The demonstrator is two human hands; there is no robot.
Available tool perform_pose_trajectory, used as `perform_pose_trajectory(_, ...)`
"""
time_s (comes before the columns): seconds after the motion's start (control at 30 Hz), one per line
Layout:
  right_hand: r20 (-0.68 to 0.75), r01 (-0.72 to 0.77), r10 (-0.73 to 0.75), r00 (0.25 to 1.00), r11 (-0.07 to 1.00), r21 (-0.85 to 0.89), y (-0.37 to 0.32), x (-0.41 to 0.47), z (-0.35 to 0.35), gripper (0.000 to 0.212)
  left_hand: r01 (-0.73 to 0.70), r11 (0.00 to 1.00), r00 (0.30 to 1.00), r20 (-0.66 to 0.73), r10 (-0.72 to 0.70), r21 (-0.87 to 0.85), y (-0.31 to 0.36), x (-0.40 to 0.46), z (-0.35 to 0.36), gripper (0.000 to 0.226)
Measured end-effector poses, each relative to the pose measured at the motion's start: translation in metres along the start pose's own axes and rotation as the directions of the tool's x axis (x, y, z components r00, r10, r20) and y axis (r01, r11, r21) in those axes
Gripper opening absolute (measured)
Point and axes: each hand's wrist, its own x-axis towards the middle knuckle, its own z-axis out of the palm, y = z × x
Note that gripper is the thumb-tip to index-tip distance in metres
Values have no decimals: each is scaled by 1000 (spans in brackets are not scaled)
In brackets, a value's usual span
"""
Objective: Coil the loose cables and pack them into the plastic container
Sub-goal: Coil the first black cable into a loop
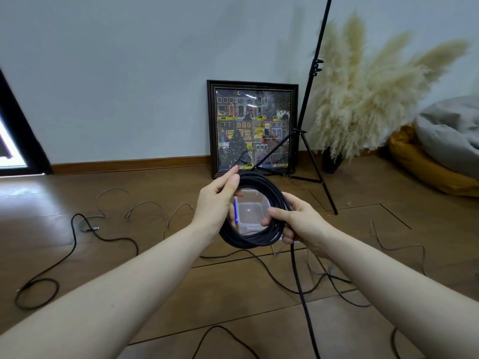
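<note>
Wooden floor [155,255] boards run up to a pale wall, and the clear plastic container [250,212] sits open on them, seen through the ring of the black cable coil [255,238] held above it. Left of the container the left hand [217,200] has its fingers and thumb curled round the upper left of the coil, a firm grip on the bundled loops. Right of the container the right hand [298,224] holds the coil's right side, its thumb laid across the strands and its fingers wrapped behind them. From that hand a loose tail [300,288] of the same black cable drops toward the near edge of the view.

Far to the left of the container a second black cable [75,242] trails over the boards and ends in a loop. Between it and the container a thin grey cable [145,204] lies in low arches. To the right of the container another grey cable [404,246] wanders across the boards. Behind the container a framed picture [252,128] leans against the wall, with a black light stand [308,130] just to its right, one leg crossing in front of the frame. Farther right of the container stand pampas grass [363,99] in a dark vase and a grey cushion [448,136] on a mustard one.
</note>
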Motion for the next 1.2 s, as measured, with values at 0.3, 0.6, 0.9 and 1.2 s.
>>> perform_pose_trajectory(0.3,-12,10,-10,1000,1000,5,6,4,-7,37,61,983,998,8,-60,-174,1,-3,8,21)
perform_pose_trajectory(0.6,18,47,-45,999,996,-75,13,-2,-14,26,-14,998,1000,-22,13,-63,4,1,7,23)
perform_pose_trajectory(0.9,-45,33,-58,997,900,-434,20,-17,-42,17,2,993,989,-150,-20,-119,12,2,-21,22)
perform_pose_trajectory(1.2,-132,-93,32,991,869,-486,33,-46,-106,21,51,998,869,-491,-66,-43,7,11,-84,21)
